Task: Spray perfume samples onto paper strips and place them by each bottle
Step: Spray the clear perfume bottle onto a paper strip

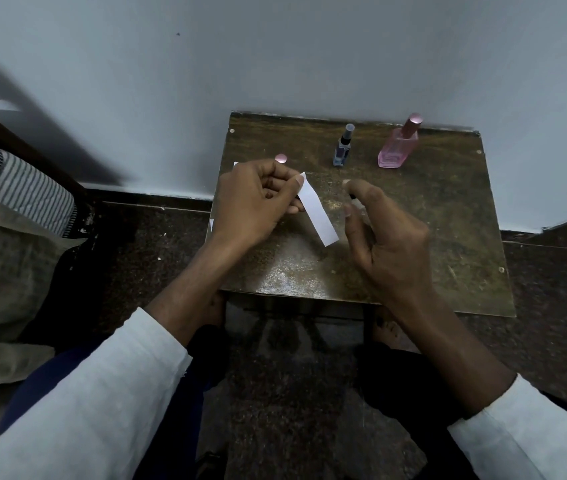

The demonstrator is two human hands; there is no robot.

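Your left hand (254, 199) pinches the strip (316, 209) angled toward your right hand (382, 233), whose fingers curl around a small sprayer (354, 199), ready to spray.

The right hand (384, 233) mostly hides a small bottle (353, 199); its fingers are blurred.

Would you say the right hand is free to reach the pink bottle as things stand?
Probably not yet: the right hand seems to grip a small sprayer. Otherwise the way looks open, since bare table lies between it and the pink bottle.
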